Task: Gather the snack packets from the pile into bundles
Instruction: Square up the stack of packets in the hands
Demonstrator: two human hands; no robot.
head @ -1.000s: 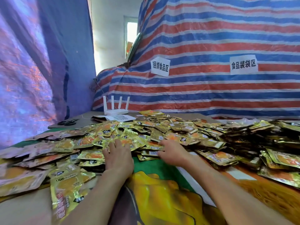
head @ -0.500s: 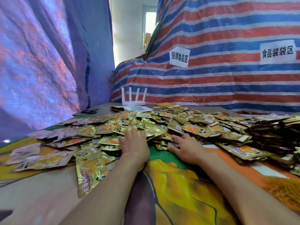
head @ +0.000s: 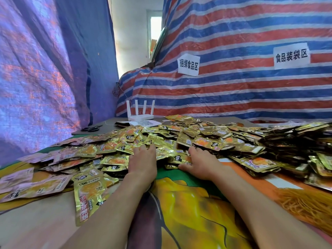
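Your left hand [head: 142, 162] lies flat with its fingers together. Your right hand [head: 202, 164] is spread. The 2 press on the near fringe of the packets [head: 197, 135], heaped across the surface [head: 188, 209] toward its far and right edges. The foil looks slippery, so a fast rake could fan packets out, slide some off the left edge, or leave an uneven bundle.
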